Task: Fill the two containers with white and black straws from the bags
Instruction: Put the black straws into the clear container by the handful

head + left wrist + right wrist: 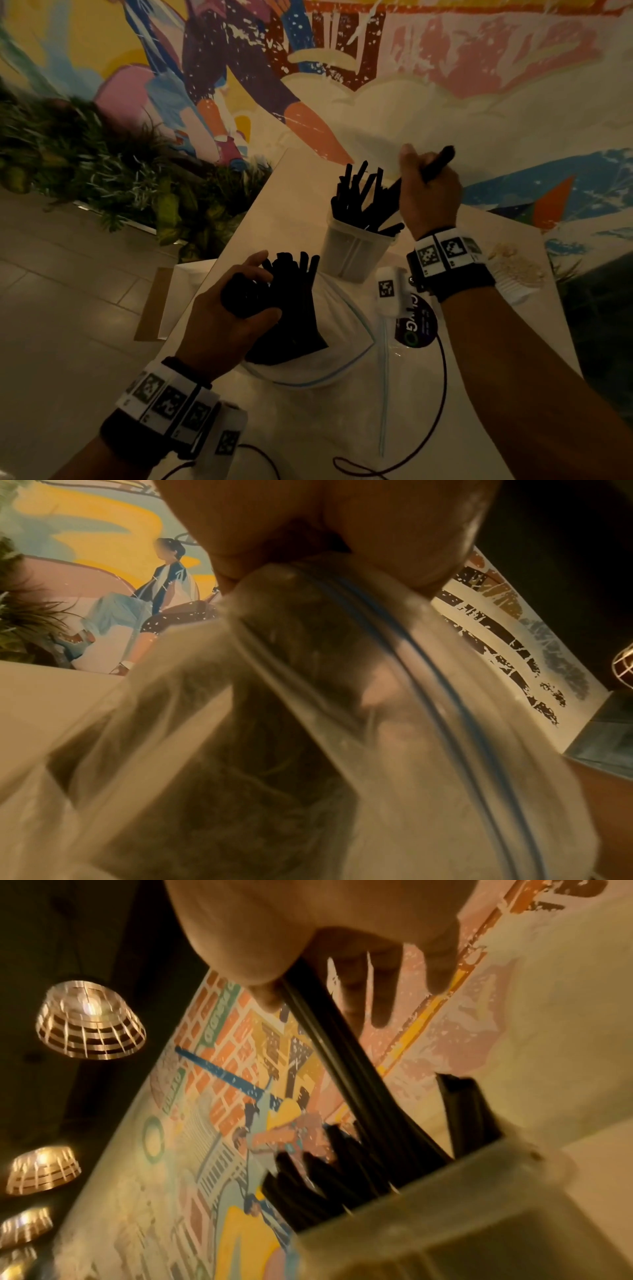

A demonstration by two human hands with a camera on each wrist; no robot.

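A translucent container (352,253) stands on the pale table (274,205), part filled with black straws (359,202). My right hand (424,181) hovers just right of its rim and grips a few black straws (440,162), whose lower ends reach into the container. The right wrist view shows these held straws (342,1053) slanting down into the container (462,1191). My left hand (253,291) grips a clear zip bag (339,342) near its mouth, with a bundle of black straws (294,301) sticking out. The bag's blue zip line (421,656) fills the left wrist view.
White straws (513,270) lie at the table's right edge. A flat clear bag with a round dark label (416,325) and a dark cable (442,394) lie between my arms. Green plants (102,164) and tiled floor are to the left, a mural wall behind.
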